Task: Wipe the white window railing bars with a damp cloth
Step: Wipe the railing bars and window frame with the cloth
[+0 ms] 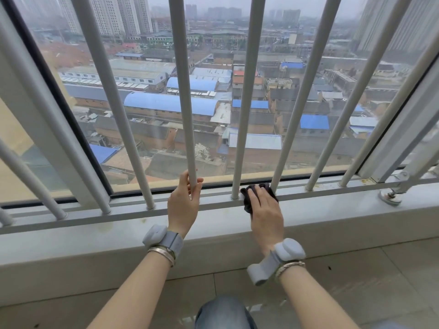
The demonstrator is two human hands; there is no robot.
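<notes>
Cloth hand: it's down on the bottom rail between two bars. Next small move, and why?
Probably slide the dark cloth sideways to the foot of the bar on its left and wrap it there. The right hand presses the cloth flat on the bottom rail, so only the rail is being wiped, while the left hand grips the next bar over for support.

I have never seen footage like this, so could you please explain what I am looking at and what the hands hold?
This is a single picture from a camera worn on a person's head, looking down at their own hands, with no robot involved. The left hand grips a white bar of the window railing. The right hand presses a dark cloth on the bottom rail between two bars. Grey bands sit on both wrists. Beyond the glass lie city rooftops.
</notes>
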